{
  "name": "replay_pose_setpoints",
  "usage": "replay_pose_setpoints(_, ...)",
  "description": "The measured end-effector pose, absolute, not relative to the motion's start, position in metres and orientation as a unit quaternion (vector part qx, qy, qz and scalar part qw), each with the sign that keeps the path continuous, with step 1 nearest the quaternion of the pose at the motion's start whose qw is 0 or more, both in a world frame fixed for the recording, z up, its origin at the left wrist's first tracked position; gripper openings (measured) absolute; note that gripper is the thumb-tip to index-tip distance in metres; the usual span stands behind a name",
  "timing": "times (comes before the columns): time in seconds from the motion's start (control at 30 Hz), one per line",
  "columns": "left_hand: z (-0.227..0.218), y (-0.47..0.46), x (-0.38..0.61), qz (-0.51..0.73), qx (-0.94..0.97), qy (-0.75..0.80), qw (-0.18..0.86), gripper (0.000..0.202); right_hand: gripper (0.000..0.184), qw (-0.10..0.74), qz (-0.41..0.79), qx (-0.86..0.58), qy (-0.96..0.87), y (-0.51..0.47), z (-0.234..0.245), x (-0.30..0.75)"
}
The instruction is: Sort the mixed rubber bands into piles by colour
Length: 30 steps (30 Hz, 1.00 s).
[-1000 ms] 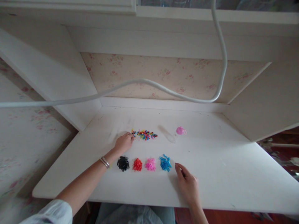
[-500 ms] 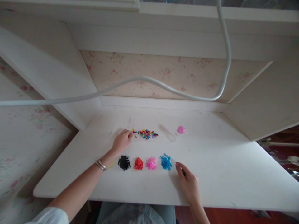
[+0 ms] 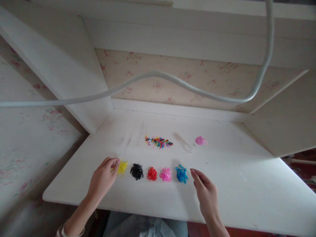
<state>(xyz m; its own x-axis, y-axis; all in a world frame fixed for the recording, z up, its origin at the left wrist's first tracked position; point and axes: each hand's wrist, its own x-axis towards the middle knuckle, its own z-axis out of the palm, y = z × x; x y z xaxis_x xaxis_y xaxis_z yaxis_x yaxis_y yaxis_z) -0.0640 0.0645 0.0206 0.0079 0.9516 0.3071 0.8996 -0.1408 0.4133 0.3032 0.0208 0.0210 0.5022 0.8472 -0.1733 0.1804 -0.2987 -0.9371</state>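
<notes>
My left hand is at the left edge of a pile of yellow rubber bands, thumb and fingertips pinched together; whatever is between them is too small to make out. To the right, in a row, lie piles of black bands, red bands, pink bands and blue bands. Just right of the blue pile hovers my right hand, its fingers closed in a pinch, contents hidden. Behind the row is a mixed-colour heap of bands.
A pink, rounded object rests at the back right, near a clear strip-like item. A pale cable runs across the view above the white desk. Side panels enclose the desk's back.
My left hand has come back from the mixed heap to the yellow pile, which now shows. My right hand stays beside the blue pile. The view has shifted slightly.
</notes>
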Motion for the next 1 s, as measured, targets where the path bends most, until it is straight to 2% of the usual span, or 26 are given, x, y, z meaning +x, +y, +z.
replay_pose_setpoints(0.1, 0.005, 0.046, -0.072, 0.256, 0.697, 0.668, 0.055, 0.023, 0.047, 0.382, 0.333, -0.695, -0.511, 0.052, 0.046, 0.265)
replay_pose_setpoints(0.2, -0.007, 0.037, -0.068, 0.24, 0.689, 0.682, 0.051, 0.022, 0.041, 0.233, 0.251, -0.678, -0.651, 0.093, 0.06, 0.22)
replay_pose_setpoints(0.3, -0.014, 0.034, -0.064, 0.264, 0.674, 0.689, 0.04, 0.021, 0.037, 0.07, 0.157, -0.678, -0.714, 0.133, 0.057, 0.178)
replay_pose_setpoints(0.37, -0.017, 0.032, -0.063, 0.293, 0.663, 0.687, 0.042, 0.021, 0.036, 0.032, 0.139, -0.675, -0.723, 0.153, 0.05, 0.157)
replay_pose_setpoints(0.7, -0.013, 0.031, -0.073, 0.396, 0.616, 0.664, 0.15, 0.022, 0.033, -0.008, 0.114, -0.696, -0.709, 0.187, 0.028, 0.12)
replay_pose_setpoints(0.83, -0.016, 0.026, -0.071, 0.379, 0.643, 0.652, 0.134, 0.021, 0.031, -0.012, 0.107, -0.694, -0.712, 0.184, 0.033, 0.118)
replay_pose_setpoints(1.0, -0.022, 0.021, -0.067, 0.37, 0.7, 0.605, 0.087, 0.014, 0.037, 0.016, 0.102, -0.677, -0.729, 0.159, 0.051, 0.117)
